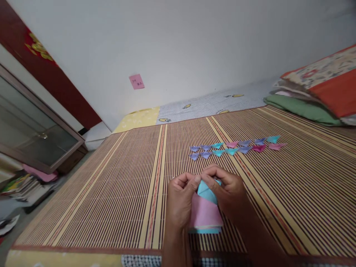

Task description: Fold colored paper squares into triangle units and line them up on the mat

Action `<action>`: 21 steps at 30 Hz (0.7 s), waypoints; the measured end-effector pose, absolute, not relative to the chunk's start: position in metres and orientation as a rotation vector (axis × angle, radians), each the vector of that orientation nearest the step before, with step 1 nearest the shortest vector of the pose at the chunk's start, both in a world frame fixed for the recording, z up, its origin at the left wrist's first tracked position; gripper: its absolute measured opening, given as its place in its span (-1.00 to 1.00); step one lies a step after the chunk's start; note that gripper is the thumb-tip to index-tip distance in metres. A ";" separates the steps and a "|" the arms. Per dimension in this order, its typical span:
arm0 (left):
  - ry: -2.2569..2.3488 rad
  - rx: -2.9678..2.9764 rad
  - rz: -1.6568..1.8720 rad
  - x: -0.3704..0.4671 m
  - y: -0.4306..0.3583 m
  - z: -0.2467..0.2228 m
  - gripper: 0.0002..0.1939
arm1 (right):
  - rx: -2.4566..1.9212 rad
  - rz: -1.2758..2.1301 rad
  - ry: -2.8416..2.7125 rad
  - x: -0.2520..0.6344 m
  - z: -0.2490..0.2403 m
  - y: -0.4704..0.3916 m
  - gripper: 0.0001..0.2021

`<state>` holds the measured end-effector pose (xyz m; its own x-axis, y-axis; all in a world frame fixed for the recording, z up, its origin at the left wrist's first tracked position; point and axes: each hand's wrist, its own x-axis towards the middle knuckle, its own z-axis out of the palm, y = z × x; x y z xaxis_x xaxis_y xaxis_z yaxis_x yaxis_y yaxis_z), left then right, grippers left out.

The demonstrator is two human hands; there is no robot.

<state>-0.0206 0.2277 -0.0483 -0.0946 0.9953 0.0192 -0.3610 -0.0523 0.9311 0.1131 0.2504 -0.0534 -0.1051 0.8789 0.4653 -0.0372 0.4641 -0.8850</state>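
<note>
1. We sit over a striped bamboo mat [111, 193] and work a small blue paper [206, 191] between both hands, low in the middle of the view.
2. Our left hand [180, 202] has its fingers curled shut, thumb and forefinger pinching the paper's left upper edge.
3. Our right hand [226, 191] is closed the same way, its fingertips [207, 171] bent over the top of the blue paper and nearly meeting those of the left hand.
4. The blue paper is held just above a stack of square sheets [205, 217], pink on top with a blue edge showing at the bottom; the stack lies on the mat under our wrists.
5. Farther out on the mat lie two rows of finished folded pieces [236, 147], purple, blue and pink, set side by side and well apart from our hands.
6. We judge that we are in the middle of a fold: the paper already shows a slanted edge, so a crease is being pressed at its top.
7. The next move calls for keeping the edges lined up under both pinches and running the fingertips firmly along the crease, so the piece matches those in the rows.
8. Folded bedding [314, 96] lies at the mat's far right corner, and a pink note [136, 81] sticks to the wall.
</note>
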 end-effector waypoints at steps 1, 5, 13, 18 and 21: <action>0.980 0.934 1.438 -0.020 0.227 -0.046 -0.63 | -0.792 0.918 -1.468 0.113 -0.054 0.251 -0.82; 1.017 1.028 1.298 -0.019 0.222 -0.037 -0.72 | -0.888 0.872 -1.399 0.114 -0.058 0.253 -0.80; 1.127 1.182 1.356 -0.012 0.220 -0.036 -0.84 | -0.920 1.124 -1.268 0.116 -0.059 0.253 -0.77; 1.122 1.158 1.327 -0.011 0.223 -0.038 -0.84 | -0.871 1.250 -1.183 0.116 -0.060 0.254 -0.75; 1.122 1.155 1.276 -0.010 0.223 -0.040 -0.85 | -0.847 1.262 -1.182 0.116 -0.058 0.254 -0.76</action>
<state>-0.0097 0.2233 -0.0396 -0.0020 0.9996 0.0281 -0.1004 -0.0282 0.9946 0.1161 0.2542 -0.0579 -0.0860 0.9786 0.1870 -0.2508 0.1604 -0.9547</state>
